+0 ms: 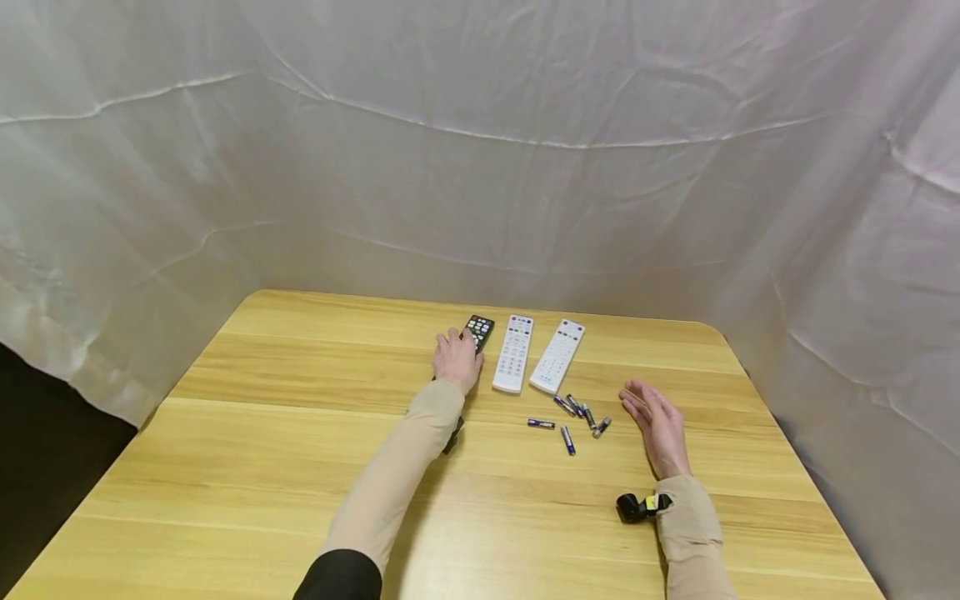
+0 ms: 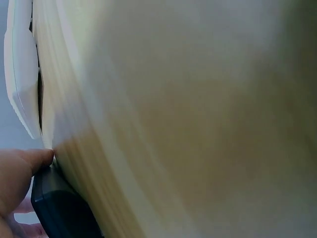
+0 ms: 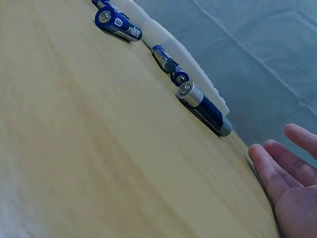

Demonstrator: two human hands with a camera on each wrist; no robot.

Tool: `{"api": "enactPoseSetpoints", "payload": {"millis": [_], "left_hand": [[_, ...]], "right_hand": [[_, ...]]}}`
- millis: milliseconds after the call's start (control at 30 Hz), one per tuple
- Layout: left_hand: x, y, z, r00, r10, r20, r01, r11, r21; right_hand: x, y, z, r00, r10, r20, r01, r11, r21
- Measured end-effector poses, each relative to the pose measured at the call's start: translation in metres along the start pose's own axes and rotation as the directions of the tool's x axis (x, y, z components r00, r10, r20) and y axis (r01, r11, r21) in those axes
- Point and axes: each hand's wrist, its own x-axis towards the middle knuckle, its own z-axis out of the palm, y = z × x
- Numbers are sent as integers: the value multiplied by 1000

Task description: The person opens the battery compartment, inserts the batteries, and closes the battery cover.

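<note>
My left hand (image 1: 456,360) grips a black remote control (image 1: 480,330) at the far side of the wooden table. In the left wrist view the thumb (image 2: 42,157) lies along one side of the black remote's end (image 2: 64,208), with fingers showing on its other side. The lower part of that remote is hidden under the hand in the head view. My right hand (image 1: 660,427) rests on its side on the table, fingers loosely extended, holding nothing. Several blue and silver batteries (image 1: 588,416) lie just left of it, the nearest a battery (image 3: 205,110) in the right wrist view.
Two white remotes, one upright in view (image 1: 513,354) and one slanted (image 1: 557,357), lie face up between the hands, toward the back. Two batteries (image 1: 567,440) lie apart, nearer the front. A grey curtain (image 1: 525,208) hangs around the table (image 1: 262,467).
</note>
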Motion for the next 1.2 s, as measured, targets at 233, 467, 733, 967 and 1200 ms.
{"api": "enactPoseSetpoints", "payload": {"millis": [233,467,733,967,1200], "left_hand": [[-1,-1,0,1000,14,-10,-14,1000,22],[-1,0,-2,1000,0,-21,-1,999,-53],[-10,4,-12,999,-17,-30,10,976,-217],[-23,4,-28,1000,-4,-21,-5,918,-397],[-38,-4,-41,999,45,-17,-47,825,-563]], "right_hand": [[1,0,1,1000,1,4,-1,1000,6],[1,-1,1,1000,-5,-1,5,1000,6],[0,-1,0,1000,-12,2,12,1000,4],[0,-2,1,1000,-8,14,8,1000,10],[0,-3,4,1000,-1,10,1,1000,4]]}}
